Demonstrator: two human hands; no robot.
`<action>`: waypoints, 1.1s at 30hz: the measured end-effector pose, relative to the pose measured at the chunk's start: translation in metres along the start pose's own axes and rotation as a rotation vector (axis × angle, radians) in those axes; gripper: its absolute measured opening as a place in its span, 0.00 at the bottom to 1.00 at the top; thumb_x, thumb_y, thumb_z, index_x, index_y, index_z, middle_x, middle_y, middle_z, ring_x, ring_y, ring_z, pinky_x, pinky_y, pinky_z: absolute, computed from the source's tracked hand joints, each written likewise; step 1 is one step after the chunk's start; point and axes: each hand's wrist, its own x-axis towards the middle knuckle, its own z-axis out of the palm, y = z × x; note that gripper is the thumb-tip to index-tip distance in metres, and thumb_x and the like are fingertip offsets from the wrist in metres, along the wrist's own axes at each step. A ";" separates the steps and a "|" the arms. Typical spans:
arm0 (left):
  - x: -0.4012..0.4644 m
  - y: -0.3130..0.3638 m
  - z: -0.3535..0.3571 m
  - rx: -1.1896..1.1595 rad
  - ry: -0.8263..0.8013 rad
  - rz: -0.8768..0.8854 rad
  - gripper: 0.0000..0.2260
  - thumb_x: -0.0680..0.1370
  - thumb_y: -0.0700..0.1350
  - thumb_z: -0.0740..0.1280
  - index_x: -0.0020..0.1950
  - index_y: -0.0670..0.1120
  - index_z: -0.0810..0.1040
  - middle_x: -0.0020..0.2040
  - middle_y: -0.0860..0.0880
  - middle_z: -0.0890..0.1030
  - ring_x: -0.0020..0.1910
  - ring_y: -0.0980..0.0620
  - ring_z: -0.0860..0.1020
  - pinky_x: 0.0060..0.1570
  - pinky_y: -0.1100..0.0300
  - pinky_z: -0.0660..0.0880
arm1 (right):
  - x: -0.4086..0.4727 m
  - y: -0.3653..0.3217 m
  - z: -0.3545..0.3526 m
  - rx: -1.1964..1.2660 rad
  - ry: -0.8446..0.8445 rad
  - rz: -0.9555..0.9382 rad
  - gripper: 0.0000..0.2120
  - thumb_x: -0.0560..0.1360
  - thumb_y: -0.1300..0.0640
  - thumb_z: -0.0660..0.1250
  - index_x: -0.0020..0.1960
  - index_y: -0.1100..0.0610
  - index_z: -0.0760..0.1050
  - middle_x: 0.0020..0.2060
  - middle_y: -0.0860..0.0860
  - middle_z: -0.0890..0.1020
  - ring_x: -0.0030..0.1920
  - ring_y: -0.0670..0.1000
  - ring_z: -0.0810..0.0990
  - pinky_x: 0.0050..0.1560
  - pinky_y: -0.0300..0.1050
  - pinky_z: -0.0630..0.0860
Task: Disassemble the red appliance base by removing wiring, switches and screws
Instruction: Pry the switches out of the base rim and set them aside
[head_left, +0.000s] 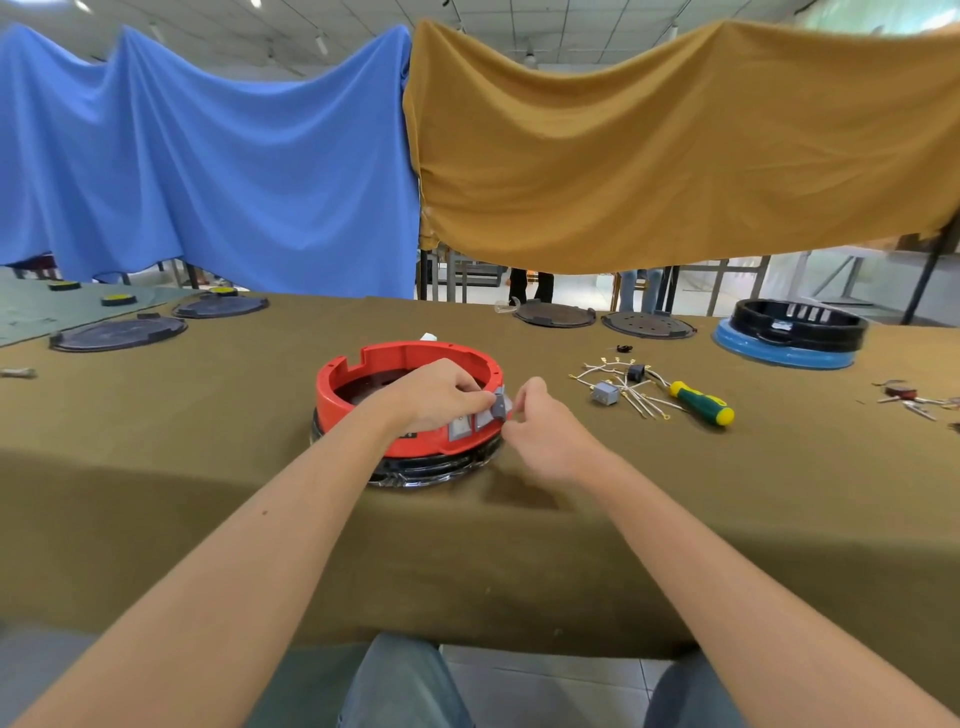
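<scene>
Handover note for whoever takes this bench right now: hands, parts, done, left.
Left hand: reaches over the red base rim, pinching the grey switch at its front wall.
Right hand: fingers curled beside that switch; contact unclear.
Done: loose wires and a grey switch block lie right of the base, by the screwdriver.
Left: free this switch; two more switches are seated in the front wall; screws not visible.

blue drape (208, 171), mustard drape (675, 156) (ceiling lights)
</scene>
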 end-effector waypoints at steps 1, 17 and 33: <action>0.000 0.000 0.000 -0.002 0.002 0.001 0.14 0.81 0.54 0.63 0.44 0.49 0.84 0.31 0.52 0.74 0.23 0.57 0.64 0.24 0.66 0.61 | -0.001 0.002 0.000 -0.005 -0.004 -0.012 0.04 0.79 0.61 0.57 0.52 0.57 0.62 0.39 0.50 0.73 0.33 0.48 0.69 0.31 0.42 0.63; 0.002 -0.002 0.006 0.046 0.029 0.046 0.18 0.80 0.53 0.61 0.49 0.40 0.81 0.38 0.42 0.77 0.36 0.52 0.71 0.39 0.54 0.68 | 0.013 0.025 0.015 0.251 0.283 -0.145 0.14 0.77 0.53 0.71 0.50 0.57 0.67 0.45 0.50 0.77 0.43 0.49 0.76 0.39 0.38 0.73; -0.005 -0.001 0.006 0.129 0.029 0.176 0.12 0.73 0.44 0.63 0.32 0.43 0.66 0.34 0.42 0.69 0.31 0.52 0.66 0.35 0.56 0.64 | 0.039 0.093 -0.046 0.488 0.652 0.199 0.13 0.73 0.59 0.69 0.45 0.53 0.63 0.42 0.53 0.77 0.40 0.53 0.75 0.44 0.51 0.74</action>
